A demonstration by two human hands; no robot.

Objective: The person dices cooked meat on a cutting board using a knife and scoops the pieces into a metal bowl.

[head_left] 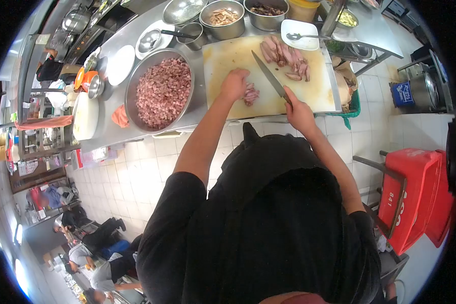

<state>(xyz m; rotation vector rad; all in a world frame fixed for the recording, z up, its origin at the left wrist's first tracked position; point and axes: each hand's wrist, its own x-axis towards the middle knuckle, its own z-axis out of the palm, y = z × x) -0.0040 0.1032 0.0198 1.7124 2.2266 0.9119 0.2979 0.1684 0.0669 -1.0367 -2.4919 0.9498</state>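
Observation:
A pale cutting board (289,105) lies on the steel counter. My right hand (300,112) is closed round the handle of a long knife (268,74), whose blade points up and left over the board. My left hand (235,84) is at the board's left part with its fingers curled; whether anything is in them is hidden. Just right of and below it lies a small pile of cut meat (251,94). Longer meat slices (287,57) rest at the board's upper right, beyond the blade. Left of the board stands a large steel bowl (128,96) full of diced meat (164,92).
Steel pots (223,34), a white dish (299,44) with a spoon and a ladle (149,40) line the counter's back. A green basket (355,105) stands right of the board. Red crates (410,197) are at the right. Several people work at lower left.

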